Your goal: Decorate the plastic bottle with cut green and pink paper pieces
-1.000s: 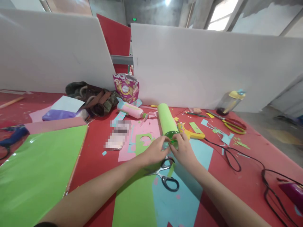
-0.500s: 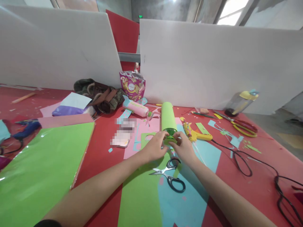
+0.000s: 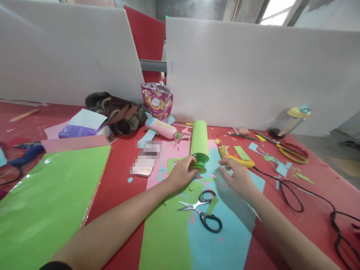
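Observation:
A bottle wrapped in light green paper lies on the red table, its dark green neck end toward me. My left hand pinches that neck end between thumb and fingers. My right hand hovers to the right of the bottle, off it, fingers spread and blurred by motion, close to a yellow glue gun. Black-handled scissors lie open on green and light blue paper sheets just below both hands.
A large green sheet covers the left. A pink bottle, a snack pouch and a bag sit further back. Red-yellow scissors, a drink bottle and black cords lie on the right. White panels stand behind.
My right hand has let go of the bottle's neck end and moved to the right. My left hand still holds the neck end.

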The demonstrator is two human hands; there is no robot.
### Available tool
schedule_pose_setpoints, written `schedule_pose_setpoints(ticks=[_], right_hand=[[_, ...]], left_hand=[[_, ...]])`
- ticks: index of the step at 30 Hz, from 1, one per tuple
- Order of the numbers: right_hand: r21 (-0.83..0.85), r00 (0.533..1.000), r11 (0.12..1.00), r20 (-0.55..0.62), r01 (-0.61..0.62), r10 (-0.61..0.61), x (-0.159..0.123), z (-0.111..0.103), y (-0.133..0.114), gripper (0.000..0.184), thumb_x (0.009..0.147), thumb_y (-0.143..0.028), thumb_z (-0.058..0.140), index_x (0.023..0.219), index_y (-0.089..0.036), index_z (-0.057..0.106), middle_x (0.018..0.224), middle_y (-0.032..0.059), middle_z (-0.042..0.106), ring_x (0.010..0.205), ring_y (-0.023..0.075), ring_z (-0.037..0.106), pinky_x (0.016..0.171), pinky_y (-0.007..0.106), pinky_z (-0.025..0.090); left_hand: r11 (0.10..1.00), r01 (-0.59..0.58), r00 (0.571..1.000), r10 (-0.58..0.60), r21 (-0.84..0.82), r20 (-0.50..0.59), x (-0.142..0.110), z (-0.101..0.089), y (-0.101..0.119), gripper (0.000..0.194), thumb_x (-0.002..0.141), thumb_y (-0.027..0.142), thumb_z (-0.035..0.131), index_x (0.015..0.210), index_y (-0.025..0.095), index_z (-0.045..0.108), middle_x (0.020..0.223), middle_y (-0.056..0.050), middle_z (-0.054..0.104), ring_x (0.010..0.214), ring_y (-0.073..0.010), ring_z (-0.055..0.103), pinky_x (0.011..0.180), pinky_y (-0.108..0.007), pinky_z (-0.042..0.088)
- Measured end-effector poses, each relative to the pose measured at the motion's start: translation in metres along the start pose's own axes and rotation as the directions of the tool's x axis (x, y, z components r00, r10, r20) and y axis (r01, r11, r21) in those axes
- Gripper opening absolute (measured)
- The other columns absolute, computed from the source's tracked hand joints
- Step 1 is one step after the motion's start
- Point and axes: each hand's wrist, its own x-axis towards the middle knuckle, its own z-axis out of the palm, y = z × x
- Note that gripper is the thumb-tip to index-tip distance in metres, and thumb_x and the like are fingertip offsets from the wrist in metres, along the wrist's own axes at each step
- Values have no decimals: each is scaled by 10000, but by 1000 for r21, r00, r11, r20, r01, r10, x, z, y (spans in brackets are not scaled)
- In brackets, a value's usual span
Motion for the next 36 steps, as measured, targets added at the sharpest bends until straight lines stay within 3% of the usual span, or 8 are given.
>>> schedule_pose_setpoints(ticks=[3,6,11,15,24,29,32,36], right_hand=[[-402,987,912,-160,-82,19,-2,-12,31,189,738,-181,418,872,-151,548,915,136,614,880,269,549,745,414,413],[-581,987,801,-144,-144,72,-6,-16,55,296,727,-131,404,998,-150,521,1057,139,575,963,288,505,765,442,385],[-648,992,751,-83,-128,97,-7,-16,69,402,696,-94,406,1088,-127,488,1056,144,580,946,286,498,752,424,379],[-664,992,736,-86,-130,97,-4,-18,67,465,672,-108,451,1136,-131,459,912,143,603,841,292,504,675,400,385],[-657,996,752,29,-43,82,-4,-20,64,371,681,-80,448,1043,-118,526,828,128,626,781,261,511,675,345,388],[-512,996,855,-70,-89,62,-4,-22,59,418,678,-125,447,1092,-132,507,792,105,633,750,246,538,712,366,396],[-169,967,960,-166,-223,195,-4,-22,54,368,631,-179,477,994,-184,542,748,54,615,705,223,548,651,344,417],[243,913,902,-114,-357,392,-6,-19,38,131,612,-317,511,659,-199,481,548,-12,515,524,157,511,500,277,412]], left_hand=[[1000,-10,1000,10,6,-2,1,0,-2,115,726,213,521,812,167,460,737,-12,544,656,-144,514,619,-272,420],[1000,-26,1000,26,7,-2,1,1,-3,164,731,180,507,891,164,471,788,-32,569,711,-155,540,661,-284,436],[994,-112,992,110,-14,-66,1,1,-5,323,763,175,470,1086,158,464,941,-85,570,847,-176,535,702,-287,451],[990,-134,988,131,-32,-77,2,-1,-6,304,772,167,465,1069,190,528,895,-60,577,834,-168,531,690,-277,454],[940,41,994,-72,-338,-80,6,-5,-5,299,778,147,449,1065,145,534,1028,-82,585,870,-157,573,785,-312,480],[892,99,987,-143,-442,-67,5,-5,-2,279,772,156,461,1039,158,542,1018,-67,592,845,-152,577,778,-330,506],[825,126,982,-182,-551,-47,6,-3,-4,287,765,161,459,1042,158,533,963,-55,592,814,-143,575,732,-322,532],[748,150,976,-216,-647,-23,7,0,-6,293,757,159,464,1044,157,521,847,-28,578,786,-128,567,737,-323,532]])
